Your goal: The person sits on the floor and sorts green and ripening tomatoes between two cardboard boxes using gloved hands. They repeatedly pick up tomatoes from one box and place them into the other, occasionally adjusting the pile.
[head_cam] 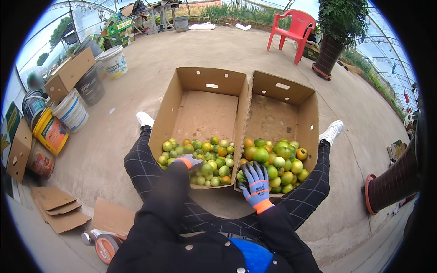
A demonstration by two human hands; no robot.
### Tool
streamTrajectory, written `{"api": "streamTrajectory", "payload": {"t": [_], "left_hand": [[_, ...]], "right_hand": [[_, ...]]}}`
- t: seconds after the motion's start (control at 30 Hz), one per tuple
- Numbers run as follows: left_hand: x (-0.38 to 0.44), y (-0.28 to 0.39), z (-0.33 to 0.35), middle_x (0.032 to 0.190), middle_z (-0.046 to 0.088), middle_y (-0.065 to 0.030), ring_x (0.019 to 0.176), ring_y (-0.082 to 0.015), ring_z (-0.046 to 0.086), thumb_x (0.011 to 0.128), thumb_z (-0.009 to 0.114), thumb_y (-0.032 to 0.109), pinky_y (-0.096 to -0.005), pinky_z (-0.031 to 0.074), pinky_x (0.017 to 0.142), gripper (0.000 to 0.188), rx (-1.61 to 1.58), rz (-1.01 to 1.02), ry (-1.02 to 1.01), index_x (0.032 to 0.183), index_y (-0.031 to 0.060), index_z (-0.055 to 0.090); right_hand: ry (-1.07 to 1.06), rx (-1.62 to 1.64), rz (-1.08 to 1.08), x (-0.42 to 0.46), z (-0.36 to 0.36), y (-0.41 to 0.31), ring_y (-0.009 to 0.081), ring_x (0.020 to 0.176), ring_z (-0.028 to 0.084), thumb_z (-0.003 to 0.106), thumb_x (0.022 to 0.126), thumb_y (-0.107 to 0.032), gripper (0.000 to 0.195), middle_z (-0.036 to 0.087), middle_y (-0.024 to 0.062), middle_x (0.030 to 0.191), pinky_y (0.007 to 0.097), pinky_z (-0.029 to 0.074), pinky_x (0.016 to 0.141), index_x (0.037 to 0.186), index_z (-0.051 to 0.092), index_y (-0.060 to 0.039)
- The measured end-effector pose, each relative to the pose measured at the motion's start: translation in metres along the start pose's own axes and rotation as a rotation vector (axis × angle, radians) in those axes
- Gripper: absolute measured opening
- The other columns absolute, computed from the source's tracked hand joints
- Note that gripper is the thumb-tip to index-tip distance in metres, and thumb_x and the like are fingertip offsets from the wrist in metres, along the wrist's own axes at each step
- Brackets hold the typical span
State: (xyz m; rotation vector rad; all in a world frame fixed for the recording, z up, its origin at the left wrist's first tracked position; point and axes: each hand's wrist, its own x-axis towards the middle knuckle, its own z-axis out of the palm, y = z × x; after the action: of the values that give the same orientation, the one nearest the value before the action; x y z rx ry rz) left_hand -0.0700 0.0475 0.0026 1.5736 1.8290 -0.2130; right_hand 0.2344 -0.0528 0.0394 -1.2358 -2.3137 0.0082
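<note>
Two open cardboard boxes stand side by side between the legs. The left box [207, 73] holds many small green and orange tomatoes [207, 169] at its near end. Larger tomatoes [261, 155] lie heaped at the near end of the right box [300, 94]. In a grey-blue glove with an orange cuff, my left hand [188, 160] is over the small tomatoes, blurred; its fingers are partly hidden, so its hold is unclear. My right hand [255, 182], gloved with dark fingertips, rests palm down on the larger tomatoes at the near left corner, fingers somewhat spread.
Buckets, among them a yellow bucket [51, 131] and a white bucket [71, 111], line the left side. Flat cardboard pieces [56, 208] lie at the lower left. A red plastic chair [293, 32] and a potted plant [329, 54] stand at the back right. A person is at the far left.
</note>
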Motion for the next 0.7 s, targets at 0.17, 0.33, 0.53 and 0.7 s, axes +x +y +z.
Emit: {"api": "streamTrajectory", "payload": {"t": [0.17,0.33,0.53,0.7], "left_hand": [[-0.029,0.027,0.009,0.118,0.057,-0.0133,0.104,-0.0228,0.056,0.088,0.049,0.045,-0.0361,0.044,0.086,0.052,-0.616,0.41,-0.079,0.123,0.0061,0.053],[-0.043,0.057,0.029,0.116,0.057,-0.01,0.102,-0.0173,0.056,0.092,0.046,0.041,-0.0297,0.043,0.089,0.051,-1.221,0.62,-0.221,0.117,-0.0023,0.053],[-0.047,0.106,0.092,0.114,0.059,-0.0155,0.101,-0.0252,0.058,0.092,0.045,0.007,-0.0303,0.046,0.086,0.03,-0.644,1.124,0.754,0.121,0.001,0.052],[-0.074,0.127,0.102,0.108,0.058,-0.024,0.102,-0.0355,0.055,0.091,0.047,0.022,-0.0364,0.045,0.085,0.04,-0.837,0.764,0.659,0.126,0.0021,0.047]], "right_hand": [[-0.026,-0.064,0.034,-0.001,0.0,0.002,0.0315,0.127,0.032,0.068,0.067,-0.024,0.074,0.041,0.0101,0.134,0.0503,0.02,0.107,0.134,0.04,-0.0125],[-0.029,-0.063,0.024,0.002,0.003,0.002,0.0321,0.126,0.033,0.068,0.067,-0.027,0.075,0.041,0.0103,0.134,0.0503,0.02,0.106,0.134,0.039,-0.0122],[0.121,0.115,-0.013,0.001,-0.001,0.003,0.0336,0.127,0.032,0.07,0.064,-0.03,0.081,0.04,0.0153,0.134,0.0508,0.018,0.107,0.133,0.036,-0.0029],[0.184,0.171,-0.081,0.002,-0.006,-0.003,0.0325,0.125,0.035,0.07,0.065,-0.032,0.082,0.04,0.0159,0.134,0.051,0.018,0.108,0.132,0.035,0.0007]]}}
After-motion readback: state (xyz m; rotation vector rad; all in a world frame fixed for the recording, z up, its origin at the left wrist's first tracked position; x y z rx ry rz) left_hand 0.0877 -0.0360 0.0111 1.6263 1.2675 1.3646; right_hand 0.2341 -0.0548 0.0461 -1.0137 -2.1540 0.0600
